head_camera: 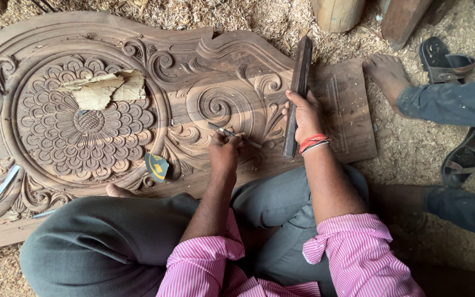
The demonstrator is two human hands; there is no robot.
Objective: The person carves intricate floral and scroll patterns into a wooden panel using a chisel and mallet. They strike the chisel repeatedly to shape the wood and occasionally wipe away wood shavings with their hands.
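**Chisel and Wooden Bar Over a Carved Panel**

A large brown carved wooden panel (pixel 204 66) lay flat on a floor of pale wood shavings (pixel 424 148), across the person's crossed legs. Its surface was matte and dusty. At its left a round flower medallion of many small petals sat inside a plain ring, with a torn scrap of tan paper (pixel 101 88) lying on the upper petals. Two loose metal chisels (pixel 1 190) rested near the panel's left lower edge, and a small dark green and yellow object (pixel 156 166) stood at the medallion's lower right. Further right the carving turned to spiral scrolls and leaves. There the left hand (pixel 224 154) was closed around a thin metal chisel (pixel 232 133), its tip touching the scrollwork. Just beside it, the right hand (pixel 303 116) gripped a long dark wooden bar (pixel 298 82), held nearly upright over the panel. At far right another person's bare foot (pixel 386 74) rested on the shavings near black sandals (pixel 443 63).
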